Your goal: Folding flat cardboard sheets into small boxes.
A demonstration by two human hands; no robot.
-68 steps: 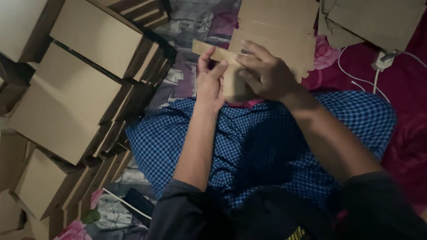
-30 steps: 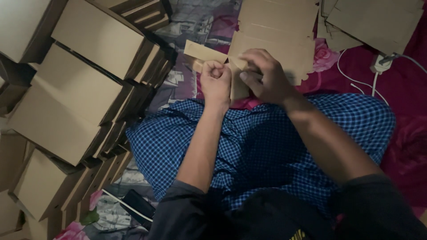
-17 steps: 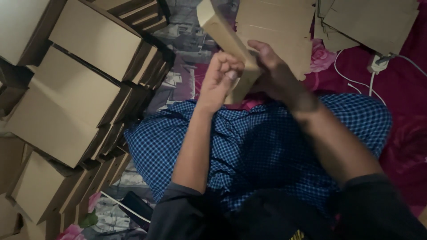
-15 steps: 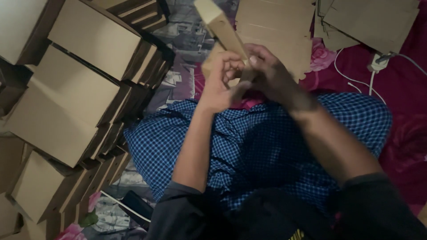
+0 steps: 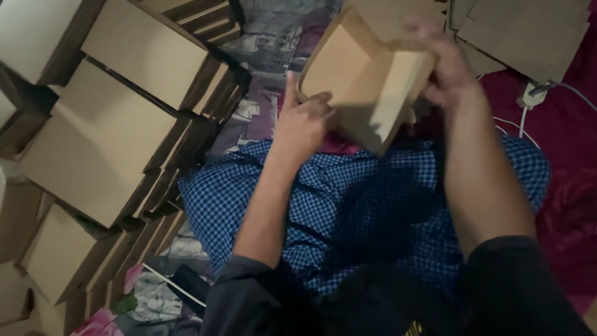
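Two hands (image 5: 373,93) hold one cardboard box (image 5: 367,81)

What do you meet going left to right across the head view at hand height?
Stacked folded cardboard boxes → left hand → half-folded cardboard box → right hand → white cable with plug.

Both hands are on a half-folded cardboard box (image 5: 367,81), left hand (image 5: 303,121) under its edge, right hand (image 5: 451,68) gripping the far side, stacked boxes (image 5: 99,143) alongside.
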